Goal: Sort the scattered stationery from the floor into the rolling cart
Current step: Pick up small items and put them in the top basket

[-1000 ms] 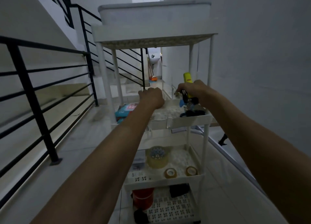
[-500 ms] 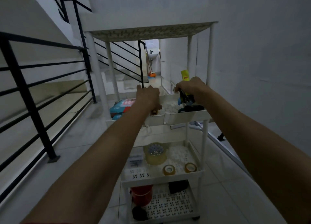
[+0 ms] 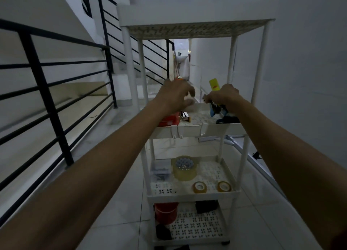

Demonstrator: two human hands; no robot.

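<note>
The white rolling cart stands in front of me with several tiers. Over its second tier, my left hand hovers with curled fingers around a small pale thing, which is blurred. To the right, my right hand grips a yellow-topped tool together with dark and blue handled items, low over the tray's right side. A red box and a small metal stapler-like item lie in that tray.
The third tier holds a large clear tape roll, two small tape rolls and a clip box. A red container and black items sit on the bottom tier. Black railing runs on the left, a white wall on the right.
My left hand has lifted off the second tray and moved back, uncovering the red box. My right hand stays on the yellow tool. The view has tilted down and closer.
</note>
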